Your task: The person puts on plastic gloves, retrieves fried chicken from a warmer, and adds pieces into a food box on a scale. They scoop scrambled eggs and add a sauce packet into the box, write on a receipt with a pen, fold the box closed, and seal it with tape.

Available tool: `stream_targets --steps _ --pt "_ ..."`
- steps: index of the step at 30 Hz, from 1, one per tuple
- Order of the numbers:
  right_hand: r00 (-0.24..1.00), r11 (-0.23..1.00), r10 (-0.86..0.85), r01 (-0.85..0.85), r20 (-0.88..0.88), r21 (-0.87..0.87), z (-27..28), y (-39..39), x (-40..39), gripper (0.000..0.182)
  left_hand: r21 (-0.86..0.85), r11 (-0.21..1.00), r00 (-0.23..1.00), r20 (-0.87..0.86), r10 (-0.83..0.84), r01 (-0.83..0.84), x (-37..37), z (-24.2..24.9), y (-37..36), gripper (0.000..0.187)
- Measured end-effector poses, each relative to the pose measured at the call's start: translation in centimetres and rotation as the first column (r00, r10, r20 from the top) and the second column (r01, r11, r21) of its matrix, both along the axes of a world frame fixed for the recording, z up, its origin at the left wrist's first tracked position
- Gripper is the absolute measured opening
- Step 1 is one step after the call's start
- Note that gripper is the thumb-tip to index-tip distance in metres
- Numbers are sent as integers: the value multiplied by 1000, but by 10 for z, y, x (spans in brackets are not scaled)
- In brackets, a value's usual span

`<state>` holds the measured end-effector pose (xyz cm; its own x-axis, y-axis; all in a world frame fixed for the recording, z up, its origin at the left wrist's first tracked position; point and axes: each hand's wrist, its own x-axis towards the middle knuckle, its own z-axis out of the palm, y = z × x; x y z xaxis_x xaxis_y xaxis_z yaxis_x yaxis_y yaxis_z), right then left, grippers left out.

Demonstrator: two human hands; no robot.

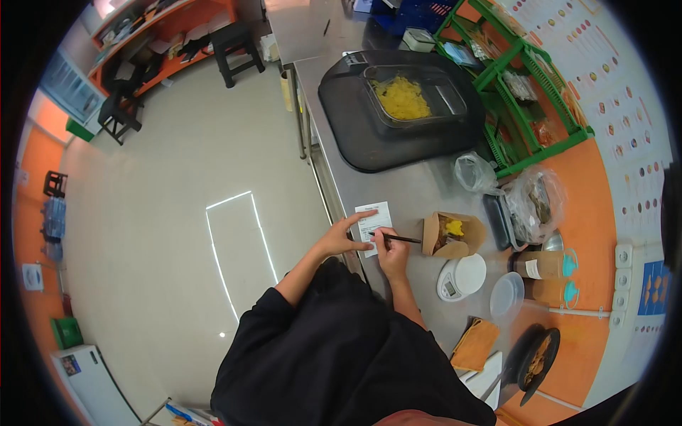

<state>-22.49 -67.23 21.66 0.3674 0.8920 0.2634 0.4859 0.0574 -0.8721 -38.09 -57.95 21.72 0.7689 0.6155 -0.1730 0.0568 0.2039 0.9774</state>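
Note:
A small white printed slip (381, 213) lies near the front edge of the steel counter. My left hand (342, 238) rests on it with thumb and fingers spread apart, steadying the paper. In my right hand (391, 257) is a dark pen (406, 239), its tip at the slip and its back end pointing right. Just beyond the pen stands an open brown paper food box (452, 235) with yellow and brown food inside. A white digital kitchen scale (462, 277) sits close to my right forearm.
Farther along the counter (323, 78) is a large black appliance (348, 142) with yellow food under a clear window. Green racks (533, 106), plastic bags (536, 202), turquoise-capped bottles (547, 265), a clear bowl (506, 295), an orange cloth (475, 345) and a black bowl (536, 362) line the wall side.

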Motion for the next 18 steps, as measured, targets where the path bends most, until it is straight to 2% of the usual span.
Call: stream_targets --steps 9,11,15,18 --pt "997 996 -76 74 30 57 -5 -1 -1 15 20 1000 1000 17 13 -13 2 -3 -2 85" --pt "998 999 -34 36 -45 26 -2 -3 0 15 35 999 1000 22 16 -17 2 1 -2 85" --pt "999 999 -22 23 -50 25 -1 -4 -1 14 3 1000 1000 14 24 -24 2 7 -3 85" --pt "999 997 3 -7 51 80 1 -1 -1 12 8 1000 1000 3 17 -17 2 5 -1 85"
